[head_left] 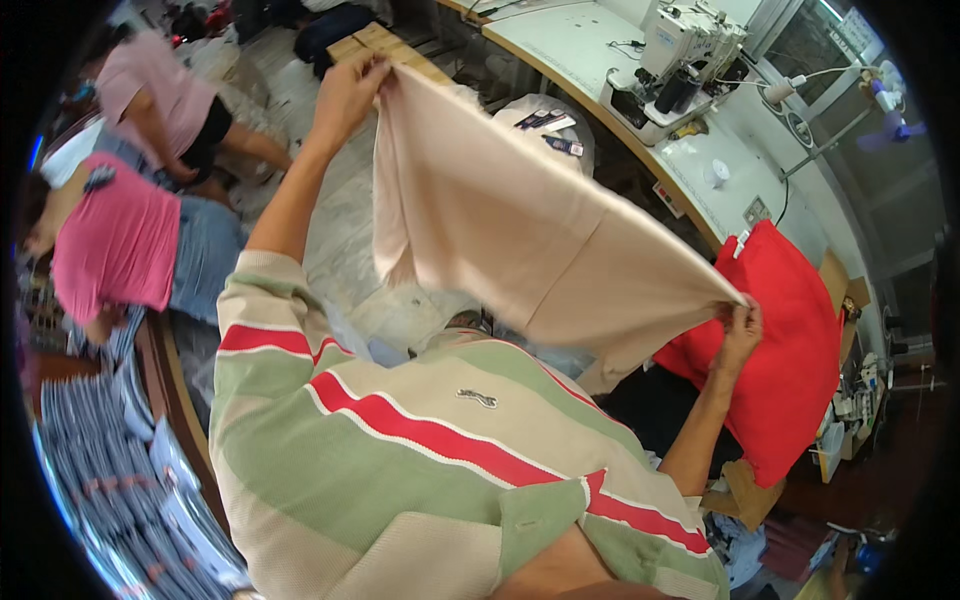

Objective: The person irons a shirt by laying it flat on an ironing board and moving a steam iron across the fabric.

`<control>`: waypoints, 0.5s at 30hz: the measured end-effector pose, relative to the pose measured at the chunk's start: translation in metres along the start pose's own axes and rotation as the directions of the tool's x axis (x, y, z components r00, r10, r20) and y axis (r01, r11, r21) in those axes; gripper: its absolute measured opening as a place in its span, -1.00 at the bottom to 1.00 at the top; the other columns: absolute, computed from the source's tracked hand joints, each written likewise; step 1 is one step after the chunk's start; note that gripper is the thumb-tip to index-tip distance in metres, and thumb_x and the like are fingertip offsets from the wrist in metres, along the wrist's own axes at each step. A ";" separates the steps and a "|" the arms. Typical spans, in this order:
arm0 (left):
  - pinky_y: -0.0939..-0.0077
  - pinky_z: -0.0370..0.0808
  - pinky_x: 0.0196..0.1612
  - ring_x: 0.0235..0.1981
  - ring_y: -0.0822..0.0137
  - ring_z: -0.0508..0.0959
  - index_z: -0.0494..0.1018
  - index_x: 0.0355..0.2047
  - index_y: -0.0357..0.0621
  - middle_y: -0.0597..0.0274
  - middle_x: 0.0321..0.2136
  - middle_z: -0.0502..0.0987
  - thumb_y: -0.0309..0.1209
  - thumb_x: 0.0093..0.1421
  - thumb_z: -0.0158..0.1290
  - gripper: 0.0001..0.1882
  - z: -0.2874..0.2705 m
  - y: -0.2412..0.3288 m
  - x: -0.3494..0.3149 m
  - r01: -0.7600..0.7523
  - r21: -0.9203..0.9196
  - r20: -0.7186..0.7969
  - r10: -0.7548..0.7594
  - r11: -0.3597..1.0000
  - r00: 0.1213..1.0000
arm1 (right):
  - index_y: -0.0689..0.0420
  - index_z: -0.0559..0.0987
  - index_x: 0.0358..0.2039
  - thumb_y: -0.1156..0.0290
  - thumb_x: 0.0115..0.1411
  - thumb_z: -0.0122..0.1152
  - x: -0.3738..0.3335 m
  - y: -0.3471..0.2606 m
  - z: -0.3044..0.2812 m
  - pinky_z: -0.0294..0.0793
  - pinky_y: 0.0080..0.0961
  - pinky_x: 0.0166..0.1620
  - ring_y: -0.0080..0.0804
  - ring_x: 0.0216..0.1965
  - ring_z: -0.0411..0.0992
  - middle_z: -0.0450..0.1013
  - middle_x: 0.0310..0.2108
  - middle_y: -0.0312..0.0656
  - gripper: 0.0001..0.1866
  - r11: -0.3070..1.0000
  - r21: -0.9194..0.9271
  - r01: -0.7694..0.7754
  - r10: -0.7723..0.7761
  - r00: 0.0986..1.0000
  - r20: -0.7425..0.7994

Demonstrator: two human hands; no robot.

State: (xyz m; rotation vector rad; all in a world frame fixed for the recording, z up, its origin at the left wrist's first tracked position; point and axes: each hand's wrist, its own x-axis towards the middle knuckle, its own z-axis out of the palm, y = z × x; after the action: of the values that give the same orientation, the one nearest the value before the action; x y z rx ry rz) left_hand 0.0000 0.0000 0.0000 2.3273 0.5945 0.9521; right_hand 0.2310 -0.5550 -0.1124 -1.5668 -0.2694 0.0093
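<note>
A beige piece of fabric (510, 220) hangs stretched between my two raised hands, its upper edge pulled almost straight. My left hand (350, 95) pinches one upper corner, high up and away from my body. At the other end my right hand (738, 335) is closed on the opposite corner, lower and in front of a red cushion-like bundle (780, 360). A crease line runs down the middle of the fabric, and its lower edge hangs loose above the floor.
A sewing machine (670, 75) stands on a white worktable (560, 45) at the far right, with a small purple fan (890, 130) beyond. Two people in pink tops (115, 235) bend over at the left. Stacked folded blue garments (110, 480) lie at lower left.
</note>
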 end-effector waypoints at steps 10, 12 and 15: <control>0.67 0.42 -0.19 -0.31 0.50 0.51 0.43 -0.19 -0.27 0.30 -0.30 0.50 -0.43 0.26 -0.10 -0.80 -0.020 -0.127 0.189 -0.146 -0.564 -0.105 0.105 0.813 0.989 | 0.31 0.44 -0.33 0.63 0.10 -0.09 -0.004 -0.093 0.190 0.36 -0.37 0.02 -0.24 -0.08 0.36 0.40 -0.20 -0.01 -0.86 0.906 0.075 0.416 -0.403 0.905 -0.137; 0.64 0.41 -0.22 -0.34 0.47 0.52 0.44 -0.22 -0.31 0.26 -0.34 0.51 -0.38 0.24 -0.06 -0.77 0.001 -0.175 0.190 -0.017 -0.595 -0.075 -0.034 0.803 0.997 | 0.26 0.47 -0.37 0.61 0.07 -0.04 -0.016 -0.080 0.220 0.35 -0.38 -0.01 -0.27 -0.09 0.36 0.41 -0.21 -0.06 -0.87 0.920 -0.094 0.381 -0.384 0.923 -0.009; 0.62 0.40 -0.23 -0.34 0.44 0.52 0.42 -0.20 -0.36 0.22 -0.33 0.51 -0.37 0.22 -0.05 -0.74 0.016 -0.241 0.173 0.196 -0.473 -0.009 -0.227 0.859 0.974 | 0.21 0.52 -0.40 0.59 0.04 0.01 -0.036 -0.039 0.259 0.35 -0.41 -0.06 -0.29 -0.13 0.39 0.44 -0.25 -0.10 -0.88 0.901 -0.266 0.343 -0.281 0.928 0.245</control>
State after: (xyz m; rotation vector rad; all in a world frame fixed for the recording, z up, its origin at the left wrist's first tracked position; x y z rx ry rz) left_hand 0.0791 0.2762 -0.0770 1.7661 0.5584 0.9462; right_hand 0.1446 -0.3071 -0.0843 -1.8159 -0.7114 -0.1327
